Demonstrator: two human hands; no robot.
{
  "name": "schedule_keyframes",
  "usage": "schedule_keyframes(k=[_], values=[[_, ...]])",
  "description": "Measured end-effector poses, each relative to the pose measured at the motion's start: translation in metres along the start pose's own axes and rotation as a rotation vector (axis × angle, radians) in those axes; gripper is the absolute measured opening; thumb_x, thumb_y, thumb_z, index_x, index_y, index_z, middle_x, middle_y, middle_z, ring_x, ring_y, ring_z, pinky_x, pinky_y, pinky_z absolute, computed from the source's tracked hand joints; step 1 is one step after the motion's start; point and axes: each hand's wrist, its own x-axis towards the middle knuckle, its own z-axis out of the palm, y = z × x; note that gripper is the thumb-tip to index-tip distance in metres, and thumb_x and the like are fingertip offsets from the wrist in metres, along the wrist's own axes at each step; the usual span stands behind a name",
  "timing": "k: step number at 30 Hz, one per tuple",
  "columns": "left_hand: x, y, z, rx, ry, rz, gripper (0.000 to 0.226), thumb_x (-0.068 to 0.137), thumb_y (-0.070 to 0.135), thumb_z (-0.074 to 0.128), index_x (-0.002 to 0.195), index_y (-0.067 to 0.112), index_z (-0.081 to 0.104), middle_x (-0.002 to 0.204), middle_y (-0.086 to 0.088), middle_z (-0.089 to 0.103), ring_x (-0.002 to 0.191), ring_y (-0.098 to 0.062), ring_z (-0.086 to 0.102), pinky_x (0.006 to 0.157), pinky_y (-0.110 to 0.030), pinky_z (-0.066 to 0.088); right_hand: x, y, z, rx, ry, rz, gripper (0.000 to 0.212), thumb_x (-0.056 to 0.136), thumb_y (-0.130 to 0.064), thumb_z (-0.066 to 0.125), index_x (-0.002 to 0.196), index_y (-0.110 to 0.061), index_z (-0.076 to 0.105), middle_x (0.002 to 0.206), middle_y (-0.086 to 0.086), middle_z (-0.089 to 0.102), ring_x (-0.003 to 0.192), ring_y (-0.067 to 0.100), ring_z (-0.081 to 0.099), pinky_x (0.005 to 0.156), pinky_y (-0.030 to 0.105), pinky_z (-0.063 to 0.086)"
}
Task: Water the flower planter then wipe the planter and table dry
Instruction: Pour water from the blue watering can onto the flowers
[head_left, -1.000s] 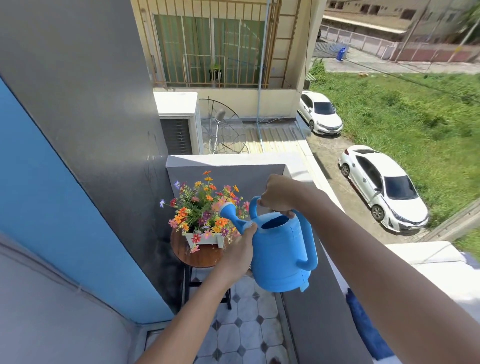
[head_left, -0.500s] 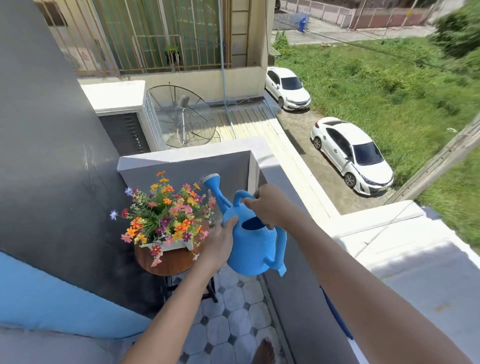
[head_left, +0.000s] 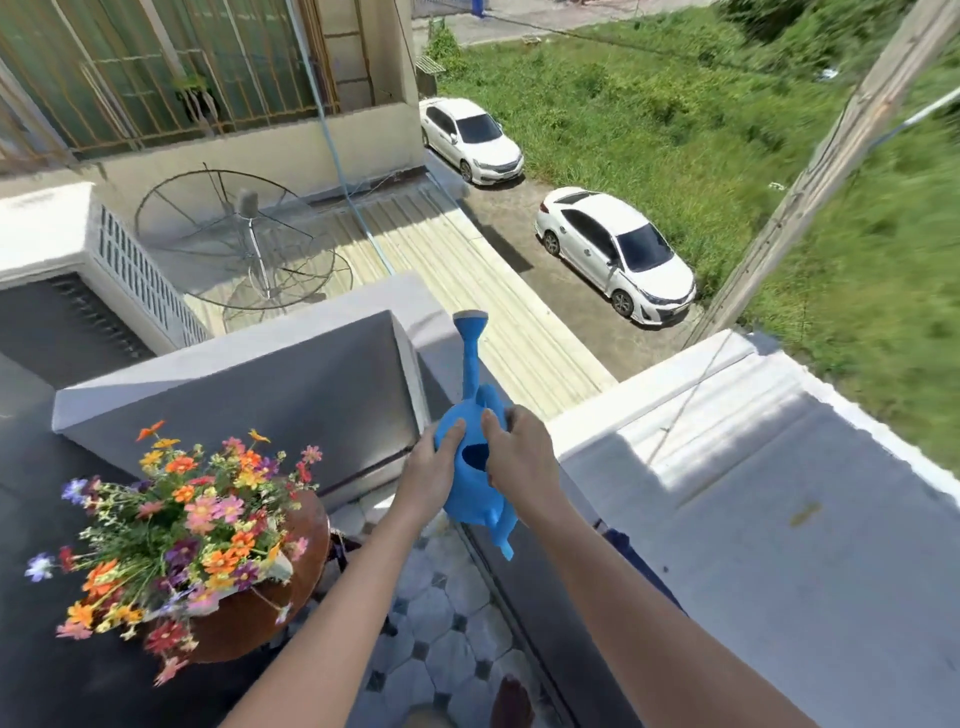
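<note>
Worktop (head_left: 306, 525): round, brown, under the flowers (head_left: 192, 525).
Floor (head_left: 441, 623): tiled, right of worktop.
Fingers: left hand (head_left: 431, 475) and right hand (head_left: 519, 460) grip the watering can (head_left: 470, 467).

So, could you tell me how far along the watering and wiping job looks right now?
Watering may be over: both hands, left hand and right hand, hold the blue watering can upright, spout away from the flower planter. Wiping the planter and the round table remains; no cloth is in hand.
</note>
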Motion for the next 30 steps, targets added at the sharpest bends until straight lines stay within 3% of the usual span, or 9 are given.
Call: schedule_keyframes(k=[7, 12, 14, 16, 20, 22, 25, 28, 30], values=[[0.062, 0.006, 0.036, -0.04, -0.149, -0.065, 0.064, 0.08, 0.072, 0.05, 0.106, 0.016, 0.067, 0.087, 0.006, 0.068, 0.082, -0.016, 0.062, 0.082, -0.04, 0.049, 0.023, 0.019, -0.001, 0.241, 0.234, 0.1, 0.024, 0.104, -0.034, 0.044, 0.087, -0.017, 0.052, 0.066, -0.003, 0.051, 0.055, 0.014, 0.048, 0.057, 0.034, 0.044], [0.098, 0.001, 0.05, 0.073, -0.306, -0.019, 0.064, 0.074, 0.079, 0.05, 0.099, 0.024, 0.07, 0.101, 0.0, 0.071, 0.099, -0.019, 0.065, 0.095, -0.047, 0.049, 0.032, 0.033, 0.018, 0.328, 0.404, 0.204, 0.023, 0.105, -0.034, 0.041, 0.1, -0.015, 0.053, 0.07, -0.005, 0.049, 0.058, 0.01, 0.046, 0.06, 0.029, 0.041], [0.105, 0.005, 0.054, 0.122, -0.361, -0.012, 0.039, 0.082, 0.066, 0.05, 0.092, 0.033, 0.068, 0.096, 0.009, 0.069, 0.098, -0.015, 0.064, 0.088, -0.033, 0.049, 0.036, 0.034, 0.026, 0.355, 0.469, 0.235, 0.021, 0.105, -0.033, 0.041, 0.1, -0.016, 0.052, 0.073, -0.004, 0.05, 0.061, 0.01, 0.048, 0.06, 0.025, 0.042], [0.113, 0.006, 0.057, 0.158, -0.397, 0.013, 0.024, 0.089, 0.056, 0.049, 0.087, 0.038, 0.065, 0.089, 0.014, 0.067, 0.091, -0.014, 0.063, 0.081, -0.031, 0.049, 0.041, 0.035, 0.033, 0.389, 0.534, 0.261, 0.017, 0.106, -0.032, 0.042, 0.101, -0.02, 0.053, 0.078, -0.003, 0.055, 0.065, 0.011, 0.052, 0.059, 0.022, 0.043], [0.131, -0.002, 0.059, 0.208, -0.431, 0.057, 0.035, 0.086, 0.062, 0.051, 0.075, 0.031, 0.061, 0.063, 0.012, 0.059, 0.066, -0.015, 0.055, 0.062, -0.034, 0.041, 0.05, 0.031, 0.042, 0.442, 0.613, 0.287, 0.014, 0.105, -0.033, 0.043, 0.107, -0.025, 0.053, 0.087, -0.002, 0.062, 0.071, 0.013, 0.058, 0.062, 0.024, 0.046], [0.137, -0.005, 0.059, 0.251, -0.462, 0.063, 0.036, 0.09, 0.058, 0.05, 0.076, 0.027, 0.063, 0.056, 0.014, 0.057, 0.063, -0.014, 0.053, 0.06, -0.033, 0.038, 0.054, 0.031, 0.043, 0.449, 0.623, 0.305, 0.011, 0.103, -0.036, 0.046, 0.105, -0.028, 0.054, 0.089, -0.002, 0.063, 0.072, 0.014, 0.06, 0.066, 0.034, 0.054], [0.142, -0.007, 0.058, 0.361, -0.503, 0.131, 0.05, 0.093, 0.06, 0.043, 0.108, 0.018, 0.065, 0.082, 0.011, 0.065, 0.087, -0.021, 0.062, 0.071, -0.033, 0.041, 0.048, 0.035, 0.035, 0.424, 0.622, 0.299, 0.01, 0.1, -0.041, 0.05, 0.095, -0.034, 0.056, 0.087, -0.006, 0.062, 0.072, 0.014, 0.059, 0.077, 0.046, 0.057], [0.141, -0.003, 0.053, 0.432, -0.476, 0.256, 0.053, 0.096, 0.055, 0.042, 0.133, 0.019, 0.052, 0.132, -0.002, 0.056, 0.122, -0.021, 0.051, 0.092, -0.026, 0.035, 0.035, 0.044, 0.02, 0.384, 0.688, 0.261, 0.016, 0.101, -0.04, 0.05, 0.097, -0.029, 0.06, 0.087, -0.006, 0.065, 0.072, 0.009, 0.061, 0.069, 0.028, 0.054], [0.13, 0.014, 0.053, 0.375, -0.411, 0.387, 0.048, 0.097, 0.048, 0.045, 0.133, 0.017, 0.051, 0.136, -0.002, 0.052, 0.123, -0.017, 0.048, 0.096, -0.025, 0.034, 0.024, 0.055, 0.004, 0.321, 0.749, 0.247, 0.01, 0.1, -0.035, 0.053, 0.097, -0.029, 0.061, 0.089, -0.008, 0.066, 0.075, 0.011, 0.064, 0.068, 0.025, 0.052]])
